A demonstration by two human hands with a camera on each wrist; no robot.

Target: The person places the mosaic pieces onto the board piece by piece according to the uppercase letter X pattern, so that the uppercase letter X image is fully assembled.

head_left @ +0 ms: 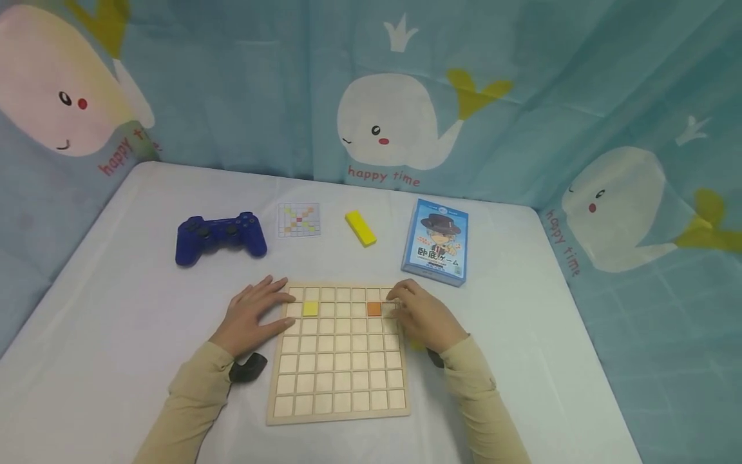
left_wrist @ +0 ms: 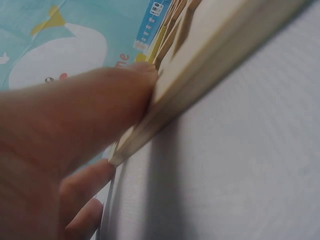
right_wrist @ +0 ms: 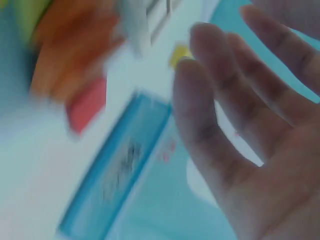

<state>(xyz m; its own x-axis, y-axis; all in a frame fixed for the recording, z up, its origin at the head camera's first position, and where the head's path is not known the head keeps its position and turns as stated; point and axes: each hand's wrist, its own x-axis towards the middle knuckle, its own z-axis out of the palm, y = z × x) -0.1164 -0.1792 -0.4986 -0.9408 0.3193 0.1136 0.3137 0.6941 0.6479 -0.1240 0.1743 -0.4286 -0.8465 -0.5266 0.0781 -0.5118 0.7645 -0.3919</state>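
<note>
Near right hand (head_left: 428, 317), red piece (right_wrist: 88, 106), wrist view only

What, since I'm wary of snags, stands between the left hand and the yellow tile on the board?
Nothing visible blocks the way: between the left hand, at the left edge of the board, and the yellow tile lies just one cell.

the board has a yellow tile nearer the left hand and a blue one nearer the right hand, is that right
Not quite: the head view shows an orange tile, not a blue one, nearer the right hand. The board does have a yellow tile nearer the left hand.
</note>
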